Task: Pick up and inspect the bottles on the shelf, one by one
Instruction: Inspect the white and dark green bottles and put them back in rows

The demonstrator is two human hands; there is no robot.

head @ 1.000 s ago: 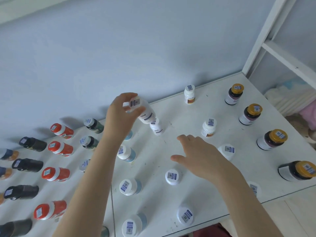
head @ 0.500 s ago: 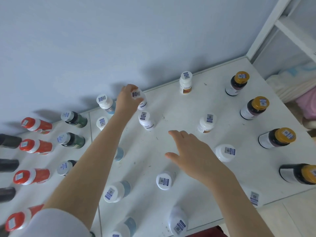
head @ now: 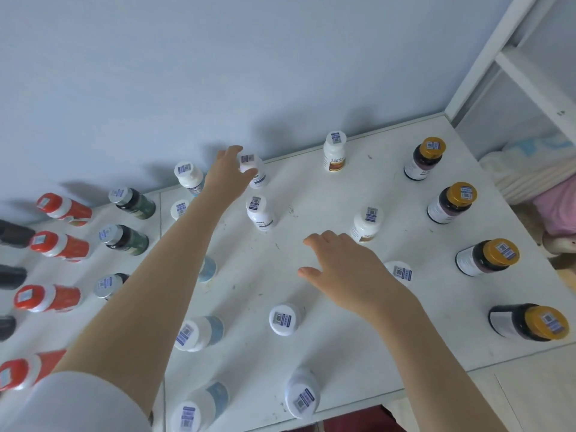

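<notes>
A white sleeve [head: 71, 403] covers the left upper arm; both forearms [head: 140, 291] bare.

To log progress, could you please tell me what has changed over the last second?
The left hand moved the white bottle it held aloft away from the person and lowered it to the shelf near the wall; it still grips the cap. The right hand stayed open above the shelf, and the other bottles kept their places.

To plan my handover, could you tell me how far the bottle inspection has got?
Done: nothing visibly marks inspected bottles. In hand: the left hand holds a white bottle by the wall; the right hand hovers open. Left: the other bottles on the shelf.
</notes>
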